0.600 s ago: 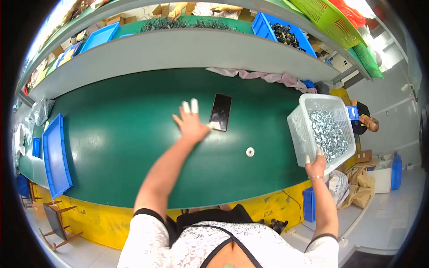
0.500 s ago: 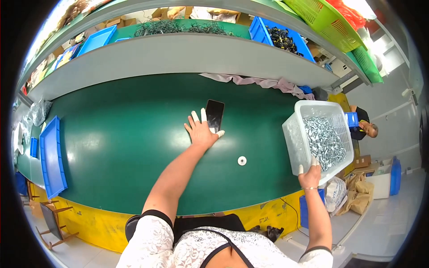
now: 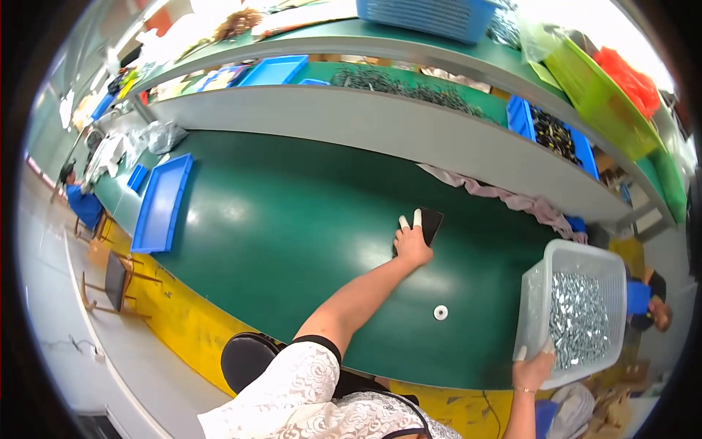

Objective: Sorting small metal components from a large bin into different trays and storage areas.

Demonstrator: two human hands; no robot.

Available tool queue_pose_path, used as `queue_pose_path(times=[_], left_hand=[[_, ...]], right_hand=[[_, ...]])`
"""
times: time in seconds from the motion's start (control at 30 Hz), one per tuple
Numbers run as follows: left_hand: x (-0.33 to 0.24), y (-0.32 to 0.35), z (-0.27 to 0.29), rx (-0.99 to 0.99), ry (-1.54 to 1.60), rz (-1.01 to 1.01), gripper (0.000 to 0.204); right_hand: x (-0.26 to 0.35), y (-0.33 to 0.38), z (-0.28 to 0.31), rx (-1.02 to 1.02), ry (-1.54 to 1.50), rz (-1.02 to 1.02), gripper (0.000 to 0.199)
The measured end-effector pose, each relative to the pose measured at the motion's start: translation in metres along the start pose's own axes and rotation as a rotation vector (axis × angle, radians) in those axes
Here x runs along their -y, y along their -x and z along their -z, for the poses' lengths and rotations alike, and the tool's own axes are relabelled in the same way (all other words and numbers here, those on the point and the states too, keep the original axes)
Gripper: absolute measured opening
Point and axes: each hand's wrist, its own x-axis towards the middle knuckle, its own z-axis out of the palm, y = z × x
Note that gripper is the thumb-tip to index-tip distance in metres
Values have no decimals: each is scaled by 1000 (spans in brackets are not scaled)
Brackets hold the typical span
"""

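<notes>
A black smartphone lies on the green tabletop, partly covered by my left hand. The fingers of that hand bend over the phone and grip it; its thumb is hidden. White finger cots cover some fingertips. At the table's right end stands a white plastic basket filled with small shiny metal parts. My right hand is closed on the basket's near rim, also with finger cots on. Between the two hands, a small round white disc with a dark centre rests on the table.
A blue tray and a smaller blue box sit at the left. A pink cloth lies along the back panel. The shelf above bears black cables and a blue bin. People sit beyond both table ends.
My view has turned left, so the scene sits farther right and tilted. My left hand has gone from lying spread beside the phone to bending round it. The right hand stays on the basket.
</notes>
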Motion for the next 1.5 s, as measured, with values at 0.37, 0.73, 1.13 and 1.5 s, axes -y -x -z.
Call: queue_pose_path(times=[0.37,0.73,1.13,1.5], left_hand=[[181,91,165,540,2086,193,62],[205,174,263,0,1730,51,105],[169,201,238,221,1365,-100,116],[181,234,250,136,994,-230,111]], right_hand=[[-2,2,1,-36,15,16,61],[41,-4,9,-224,-91,58,51],[388,34,29,1313,-1563,166,75],[383,50,32,1670,-1737,142,76]])
